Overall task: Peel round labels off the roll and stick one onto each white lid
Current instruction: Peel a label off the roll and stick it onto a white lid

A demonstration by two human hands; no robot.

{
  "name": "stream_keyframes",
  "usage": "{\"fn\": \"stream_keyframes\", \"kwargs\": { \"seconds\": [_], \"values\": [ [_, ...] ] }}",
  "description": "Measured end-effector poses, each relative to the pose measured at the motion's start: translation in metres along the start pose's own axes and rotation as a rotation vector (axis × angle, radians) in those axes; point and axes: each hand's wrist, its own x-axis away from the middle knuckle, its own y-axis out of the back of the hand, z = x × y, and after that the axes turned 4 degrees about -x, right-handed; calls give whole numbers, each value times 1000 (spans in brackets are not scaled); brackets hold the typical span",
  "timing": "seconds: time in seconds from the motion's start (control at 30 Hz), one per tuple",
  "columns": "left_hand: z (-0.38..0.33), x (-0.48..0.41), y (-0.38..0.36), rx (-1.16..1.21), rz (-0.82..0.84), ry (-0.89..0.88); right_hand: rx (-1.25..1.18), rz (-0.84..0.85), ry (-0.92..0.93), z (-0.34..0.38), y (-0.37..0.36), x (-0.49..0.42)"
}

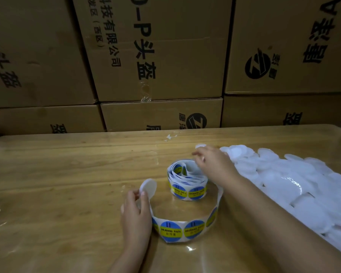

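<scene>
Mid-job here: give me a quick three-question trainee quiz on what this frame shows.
1. Multiple choice: what does the left hand pinch? A) a white lid B) scissors C) a marker pen
2. True or false: the pile of white lids lies to the left of the label roll.
3. Fill in: the labels on the unrolled strip read "SOLDERING ____".
Key: 1 A; 2 false, the pile is to the right of the roll; 3 PASTE.
</scene>
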Motion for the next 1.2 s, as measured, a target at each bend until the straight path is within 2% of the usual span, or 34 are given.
{"fn": "stream_keyframes", "kwargs": {
  "seconds": [0.07, 0.17, 0.27, 0.4, 0.47, 0.53, 0.6, 0.63, 0.67, 0.73, 0.8, 1.03, 1.2],
  "values": [
    [0, 0, -1, 8, -3, -21, -7, 49, 110, 20, -10, 25],
    [-1, 0, -1, 3, -9, -37, 209, 233, 116, 27, -25, 36],
    [-2, -3, 2, 5, -12, -46, 320, 225, 100, 18, -27, 24],
    [1, -11, 7, -15, -16, -79, 269, 271, 72, -6, -18, 8],
    [2, -10, 5, -52, -3, -102, 264, 212, 62, -15, -6, 9],
    [0, -5, 2, -107, 7, -141, 183, 56, 78, -15, 1, 21],
    [-3, 0, -2, -137, 34, -174, -114, -62, 133, -3, 1, 49],
    [-3, 2, -3, -144, 54, -182, -214, -45, 180, 6, 0, 66],
    [-4, 4, -5, -148, 74, -181, -220, 17, 227, 13, -3, 82],
    [-7, 8, -9, -134, 107, -153, -66, 128, 277, 19, -13, 108],
    [-10, 14, -16, -59, 148, -104, 61, 150, 242, 14, -19, 121],
    [-13, 20, -26, 123, 183, -2, 15, -18, 122, -23, -14, 135],
    [-15, 24, -31, 118, 369, -69, 98, -315, 118, -28, -26, 131]
  ]
}}
